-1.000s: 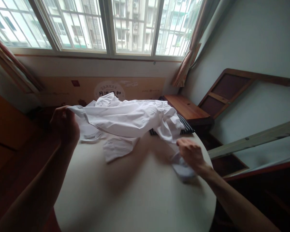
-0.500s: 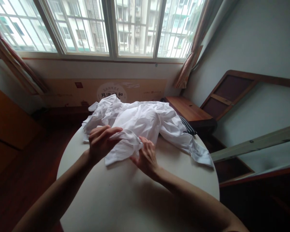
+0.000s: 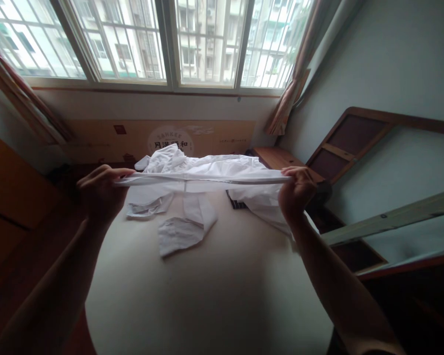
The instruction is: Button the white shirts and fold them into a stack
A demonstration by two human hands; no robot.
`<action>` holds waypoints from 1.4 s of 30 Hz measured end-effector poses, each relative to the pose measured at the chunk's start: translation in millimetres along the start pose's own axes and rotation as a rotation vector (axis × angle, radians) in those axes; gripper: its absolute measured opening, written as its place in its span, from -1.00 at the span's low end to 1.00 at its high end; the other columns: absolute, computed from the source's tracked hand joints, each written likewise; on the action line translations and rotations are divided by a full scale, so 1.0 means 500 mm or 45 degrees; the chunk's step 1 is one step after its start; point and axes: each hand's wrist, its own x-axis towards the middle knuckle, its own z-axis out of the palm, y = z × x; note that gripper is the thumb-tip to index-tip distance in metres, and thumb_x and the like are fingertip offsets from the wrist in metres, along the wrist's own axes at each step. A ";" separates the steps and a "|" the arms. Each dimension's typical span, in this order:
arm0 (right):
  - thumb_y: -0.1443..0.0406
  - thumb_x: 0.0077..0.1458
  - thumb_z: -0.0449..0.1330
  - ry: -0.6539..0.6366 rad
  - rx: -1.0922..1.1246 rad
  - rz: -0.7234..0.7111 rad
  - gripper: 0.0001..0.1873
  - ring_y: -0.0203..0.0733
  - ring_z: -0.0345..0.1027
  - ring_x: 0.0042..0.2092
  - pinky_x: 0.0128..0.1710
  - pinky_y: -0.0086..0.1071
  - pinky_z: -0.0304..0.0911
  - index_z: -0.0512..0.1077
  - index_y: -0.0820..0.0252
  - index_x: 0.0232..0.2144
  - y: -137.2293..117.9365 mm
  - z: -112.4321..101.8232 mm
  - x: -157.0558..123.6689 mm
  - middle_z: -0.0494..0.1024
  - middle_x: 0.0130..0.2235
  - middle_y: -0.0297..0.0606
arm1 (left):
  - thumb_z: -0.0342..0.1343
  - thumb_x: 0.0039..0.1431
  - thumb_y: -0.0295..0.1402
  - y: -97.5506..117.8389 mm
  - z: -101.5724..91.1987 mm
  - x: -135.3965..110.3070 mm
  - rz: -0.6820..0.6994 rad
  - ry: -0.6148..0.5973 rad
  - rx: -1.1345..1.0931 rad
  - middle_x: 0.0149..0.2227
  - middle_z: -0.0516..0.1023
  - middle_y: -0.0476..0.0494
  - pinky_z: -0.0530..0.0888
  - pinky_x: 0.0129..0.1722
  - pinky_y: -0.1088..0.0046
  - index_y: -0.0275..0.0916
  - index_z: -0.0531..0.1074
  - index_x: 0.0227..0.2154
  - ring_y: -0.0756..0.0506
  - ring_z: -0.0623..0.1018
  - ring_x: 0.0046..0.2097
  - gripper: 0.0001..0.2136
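Note:
A white shirt [image 3: 207, 172] is stretched out above a round white table [image 3: 207, 296]. My left hand [image 3: 99, 192] pinches one end of its edge at the left. The other end is gripped in my right hand [image 3: 296, 190] at the right. The fabric edge runs taut and level between both hands. A sleeve with its cuff [image 3: 177, 234] hangs down and lies on the tabletop. More of the shirt bunches at the far side of the table.
A dark striped cloth [image 3: 237, 201] lies under the shirt at the table's far right. Beyond stand a wooden bench [image 3: 281, 165], a printed cardboard panel [image 3: 163, 138] under the barred window, and a wooden frame [image 3: 355, 143] leaning on the right wall.
Both hands have moved apart from the middle of the table and lifted, pulling the shirt's edge taut between them. The right sleeve that lay spread to the right has been drawn in.

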 end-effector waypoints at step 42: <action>-0.03 0.13 0.03 -1.367 1.211 1.414 -0.47 -0.19 0.43 -0.25 -0.31 -0.28 0.38 0.17 0.07 0.06 -0.038 -0.029 -0.274 0.36 0.00 -0.11 | 0.15 0.09 -0.15 0.280 0.204 -0.122 -0.704 -1.720 -1.388 0.08 0.40 -0.24 0.46 -0.12 0.30 -0.09 0.26 0.16 -0.15 0.48 -0.01 -0.45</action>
